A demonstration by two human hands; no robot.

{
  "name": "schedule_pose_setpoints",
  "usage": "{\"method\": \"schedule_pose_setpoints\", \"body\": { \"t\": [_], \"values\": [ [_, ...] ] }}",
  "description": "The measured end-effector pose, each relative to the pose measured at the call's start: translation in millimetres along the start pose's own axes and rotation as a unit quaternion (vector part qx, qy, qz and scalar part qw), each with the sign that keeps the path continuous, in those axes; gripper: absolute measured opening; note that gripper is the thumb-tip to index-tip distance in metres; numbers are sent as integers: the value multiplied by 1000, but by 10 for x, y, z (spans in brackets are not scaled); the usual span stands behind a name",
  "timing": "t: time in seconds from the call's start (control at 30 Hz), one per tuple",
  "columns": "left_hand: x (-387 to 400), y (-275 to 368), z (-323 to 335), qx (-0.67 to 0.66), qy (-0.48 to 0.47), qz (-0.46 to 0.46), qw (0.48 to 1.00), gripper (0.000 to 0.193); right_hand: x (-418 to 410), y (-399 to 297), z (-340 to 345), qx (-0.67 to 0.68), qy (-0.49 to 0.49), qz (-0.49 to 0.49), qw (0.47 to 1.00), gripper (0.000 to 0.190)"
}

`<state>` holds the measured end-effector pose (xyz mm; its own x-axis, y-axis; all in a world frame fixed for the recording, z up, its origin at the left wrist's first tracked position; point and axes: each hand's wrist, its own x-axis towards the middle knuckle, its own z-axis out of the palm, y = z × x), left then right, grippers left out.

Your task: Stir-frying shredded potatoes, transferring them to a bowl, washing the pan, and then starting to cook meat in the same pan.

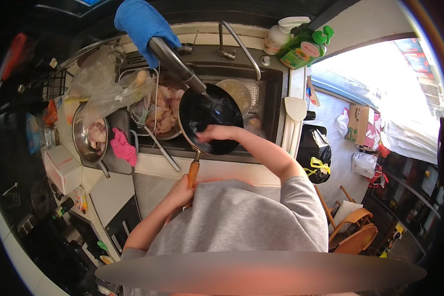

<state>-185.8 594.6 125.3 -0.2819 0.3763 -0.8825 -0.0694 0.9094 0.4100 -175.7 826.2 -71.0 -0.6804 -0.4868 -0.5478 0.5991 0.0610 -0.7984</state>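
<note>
My left hand (182,190) is closed around the wooden handle (194,174) of a black pan (222,111). The pan is tilted over the sink (270,133), under the metal faucet (177,66), and its inside looks wet. My right hand (212,133) reaches into the lower part of the pan. Its fingers are blurred, and whether they hold a cloth or anything else cannot be made out. Left of the pan, raw meat pieces (166,111) fill a metal bowl partly hidden by the pan. Behind the pan's right edge shows a round bowl of cloudy liquid (238,94).
A blue towel (144,26) wraps the faucet. On the left are a steel pan (83,137) with meat, a pink cloth (124,146) and plastic bags (100,81). A thin curved tap (240,42), a green pump bottle (303,48) and a pale spatula (294,111) are on the right.
</note>
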Motion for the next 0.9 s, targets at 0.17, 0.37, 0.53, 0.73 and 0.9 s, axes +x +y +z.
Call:
{"method": "schedule_pose_setpoints", "body": {
  "t": [0.17,0.37,0.53,0.73,0.9],
  "values": [
    [79,-137,50,-18,11,45,999,40,-292,354,-310,-443,106,221,862,49],
    [52,-20,56,48,12,29,998,42,375,171,-492,-102,467,-5,878,47],
    [43,-16,-9,36,29,45,998,26,233,-265,-49,452,238,-228,829,40],
    [-147,363,-507,-190,-80,-30,978,22,-158,173,340,100,95,-147,980,29],
    [-217,335,-880,-216,-101,-94,966,34,-432,456,25,-381,167,28,909,33]
  ]
}}
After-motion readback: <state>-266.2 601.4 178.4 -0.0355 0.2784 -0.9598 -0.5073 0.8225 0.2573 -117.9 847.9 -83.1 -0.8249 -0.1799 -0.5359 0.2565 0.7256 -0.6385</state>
